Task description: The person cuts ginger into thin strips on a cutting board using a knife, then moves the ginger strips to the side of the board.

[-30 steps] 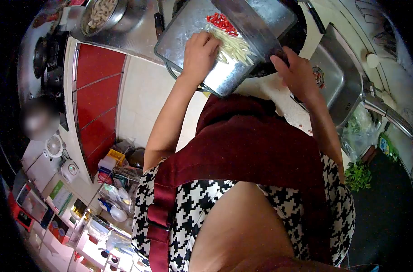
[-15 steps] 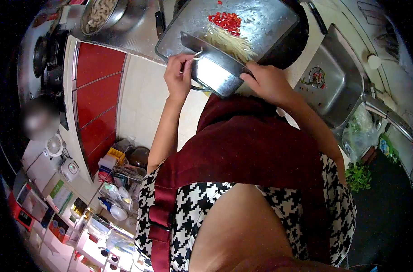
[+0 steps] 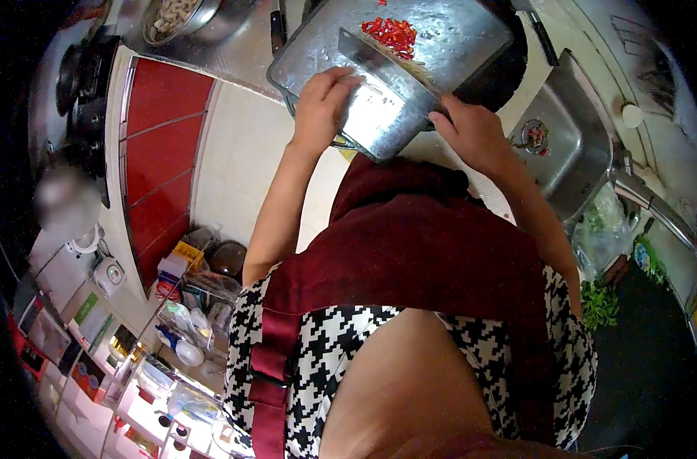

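Note:
My right hand [image 3: 472,131] is wrapped around the handle of a broad-bladed cleaver [image 3: 384,64], which slants across a metallic-looking cutting board [image 3: 302,63]. On the board's near side, my left hand [image 3: 322,111] has its fingers bent together, with a thin pale vegetable strip [image 3: 372,87] at the fingertips. Behind the blade, most of the pale strips [image 3: 420,70] are hidden. Chopped red chili [image 3: 392,35] lies in a heap just beyond them on the board.
To the right is a steel sink [image 3: 559,164] with scraps in its drain and a faucet [image 3: 654,205]. A knife with a black handle [image 3: 278,32] lies left of the board, near a metal bowl [image 3: 203,17] of pale pieces. Leafy greens [image 3: 599,304] lie at lower right.
The cleaver and both hands have shifted up and right over the board. The blade now covers most of the pale strips, and my left fingers have come down toward the board.

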`<state>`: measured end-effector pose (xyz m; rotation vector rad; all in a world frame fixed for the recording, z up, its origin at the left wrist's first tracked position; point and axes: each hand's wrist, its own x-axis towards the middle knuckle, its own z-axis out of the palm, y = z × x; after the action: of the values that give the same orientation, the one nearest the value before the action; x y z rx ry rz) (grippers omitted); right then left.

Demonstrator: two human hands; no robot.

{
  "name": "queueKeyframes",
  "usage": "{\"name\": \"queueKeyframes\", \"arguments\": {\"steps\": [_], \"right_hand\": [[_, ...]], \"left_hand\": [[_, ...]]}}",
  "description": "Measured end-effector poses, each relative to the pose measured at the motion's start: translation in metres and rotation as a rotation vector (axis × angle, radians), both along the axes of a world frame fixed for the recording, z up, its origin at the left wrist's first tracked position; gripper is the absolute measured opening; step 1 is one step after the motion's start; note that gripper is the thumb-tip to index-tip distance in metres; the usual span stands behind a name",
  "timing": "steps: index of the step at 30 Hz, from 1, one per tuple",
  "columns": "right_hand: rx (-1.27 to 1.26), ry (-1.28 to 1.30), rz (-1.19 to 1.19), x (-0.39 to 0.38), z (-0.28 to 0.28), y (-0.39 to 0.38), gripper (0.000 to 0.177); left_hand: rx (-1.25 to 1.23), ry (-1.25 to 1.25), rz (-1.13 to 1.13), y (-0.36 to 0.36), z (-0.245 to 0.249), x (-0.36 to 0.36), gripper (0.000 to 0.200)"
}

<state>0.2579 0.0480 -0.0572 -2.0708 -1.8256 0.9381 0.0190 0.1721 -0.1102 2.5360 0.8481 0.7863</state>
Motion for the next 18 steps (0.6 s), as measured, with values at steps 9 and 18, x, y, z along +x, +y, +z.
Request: {"name": "queueKeyframes", "arguments": {"steps": [9, 18], "right_hand": [[0.063, -0.033, 0.066, -0.006, 0.008, -0.004, 0.027], [0.062, -0.047, 0.082, -0.003, 0.007, -0.002, 0.028]], "left_hand": [[0.044, -0.123, 0.1, -0.021, -0.009, 0.013, 0.018], [0.023, -0.075, 0.079, -0.013, -0.015, 0.014, 0.014]]}}
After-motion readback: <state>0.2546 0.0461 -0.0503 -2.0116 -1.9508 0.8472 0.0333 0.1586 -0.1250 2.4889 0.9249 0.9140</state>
